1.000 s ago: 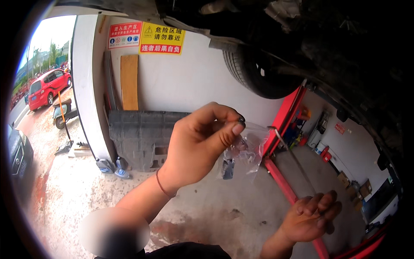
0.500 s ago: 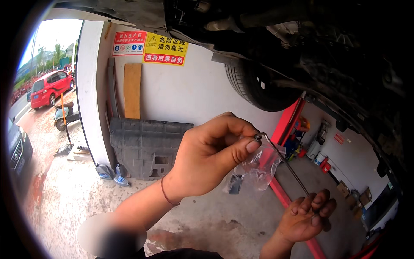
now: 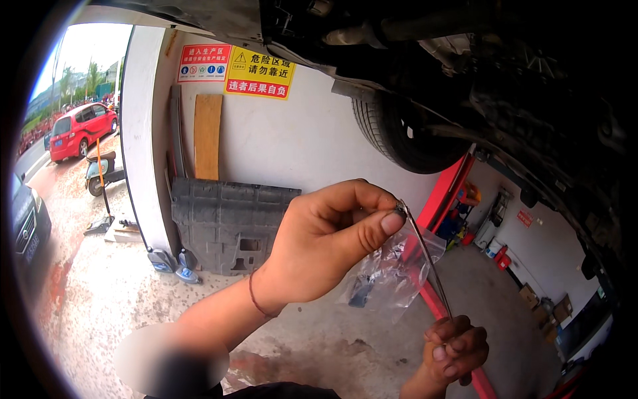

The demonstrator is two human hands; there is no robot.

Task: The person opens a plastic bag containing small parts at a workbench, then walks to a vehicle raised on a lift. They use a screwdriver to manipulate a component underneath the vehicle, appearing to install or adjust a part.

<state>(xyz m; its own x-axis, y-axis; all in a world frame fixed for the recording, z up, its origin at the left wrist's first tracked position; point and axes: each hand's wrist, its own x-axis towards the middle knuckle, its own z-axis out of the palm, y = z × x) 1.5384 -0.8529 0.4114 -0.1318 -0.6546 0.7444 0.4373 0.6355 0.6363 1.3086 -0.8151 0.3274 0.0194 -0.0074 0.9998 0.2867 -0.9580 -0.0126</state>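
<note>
My left hand [image 3: 325,246] is raised in the middle, thumb and forefinger pinching a small dark piece [image 3: 400,208] whose kind I cannot make out. Beside these fingertips is the bent upper end of a thin metal rod [image 3: 426,251]; whether it touches the piece is unclear. At lower right, my right hand [image 3: 454,349] has its fingers wrapped around the rod's lower end. A clear plastic bag [image 3: 399,269] with something dark inside hangs behind my left hand's fingers; what holds it up is hidden.
Overhead is the dark underside of a raised car [image 3: 425,73] with a tyre [image 3: 392,136]. A red lift post [image 3: 444,189] stands behind. Against the wall lean a black undertray panel [image 3: 226,219] and a wooden board [image 3: 208,136]. Bottles [image 3: 188,274] sit by the pillar.
My right hand has moved left and its fingers have closed more tightly around the rod, which now stands steeper. My left hand keeps its pinch. The bag has swung slightly.
</note>
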